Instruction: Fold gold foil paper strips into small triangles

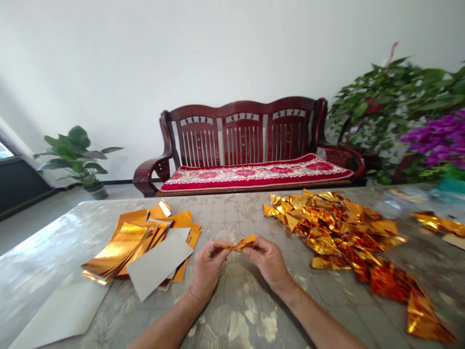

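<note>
Between my two hands is a small piece of folded gold foil paper (244, 242), held just above the table. My left hand (209, 266) pinches its left end between thumb and fingers. At the other end, my right hand (269, 261) grips it the same way. To the left lies a loose stack of flat gold foil sheets (123, 245), with a pale sheet (160, 264) slanting across it. A big heap of folded gold foil pieces (337, 223) spreads over the right side and trails toward the near right.
The table (232, 310) has a patterned cover. Another pale sheet (65, 310) lies near left. Clear plastic (403, 201) and more gold foil (441, 224) sit at far right. Beyond stand a wooden bench (241, 140) with a red cushion, and potted plants (78, 155).
</note>
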`<state>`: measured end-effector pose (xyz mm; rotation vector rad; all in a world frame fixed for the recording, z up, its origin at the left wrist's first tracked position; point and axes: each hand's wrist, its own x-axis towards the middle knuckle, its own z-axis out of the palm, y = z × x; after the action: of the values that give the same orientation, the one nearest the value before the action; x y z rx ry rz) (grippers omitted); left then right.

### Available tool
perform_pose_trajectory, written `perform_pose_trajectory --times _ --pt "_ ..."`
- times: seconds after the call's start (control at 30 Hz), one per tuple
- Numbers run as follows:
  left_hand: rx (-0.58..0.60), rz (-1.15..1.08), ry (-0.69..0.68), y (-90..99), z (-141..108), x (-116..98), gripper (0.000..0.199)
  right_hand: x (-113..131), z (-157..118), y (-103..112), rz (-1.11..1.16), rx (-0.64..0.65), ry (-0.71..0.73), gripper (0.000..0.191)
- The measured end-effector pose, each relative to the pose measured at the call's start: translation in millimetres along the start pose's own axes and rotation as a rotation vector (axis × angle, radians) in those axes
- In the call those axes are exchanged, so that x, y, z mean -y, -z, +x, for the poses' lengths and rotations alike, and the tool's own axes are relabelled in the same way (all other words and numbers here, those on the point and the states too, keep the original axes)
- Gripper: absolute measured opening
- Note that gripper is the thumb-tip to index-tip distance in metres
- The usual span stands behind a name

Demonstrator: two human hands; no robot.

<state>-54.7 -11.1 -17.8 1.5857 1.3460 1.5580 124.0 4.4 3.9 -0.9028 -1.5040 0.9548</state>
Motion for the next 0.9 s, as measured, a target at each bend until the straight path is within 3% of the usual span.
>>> perform_pose_trajectory --times 0.2,0.4,0.5,0.7,0.9 --pt "0.106 0.193 -0.289 6.8 0.6 -8.0 0.008 7.5 -0.4 0.1 0.031 0.048 0.011 0.012" --pt "0.128 0.378 -0.441 8.9 -0.7 -16.3 0.012 2.4 -0.3 -3.5 0.163 0.040 -0.143 0.009" --pt "0.152 0.383 -0.405 6.9 -0.2 -17.7 0.012 -1.6 -0.3 -5.7 0.286 -0.021 -0.222 0.021" --pt "0.240 0.262 -0.236 5.3 1.8 -12.4 0.014 -1.2 -0.5 -6.0 0.366 -0.071 -0.265 0.065" --pt "0.278 0.155 -0.146 5.4 4.2 -10.6 0.014 -2.8 0.3 -4.6 0.373 -0.021 -0.300 0.031"
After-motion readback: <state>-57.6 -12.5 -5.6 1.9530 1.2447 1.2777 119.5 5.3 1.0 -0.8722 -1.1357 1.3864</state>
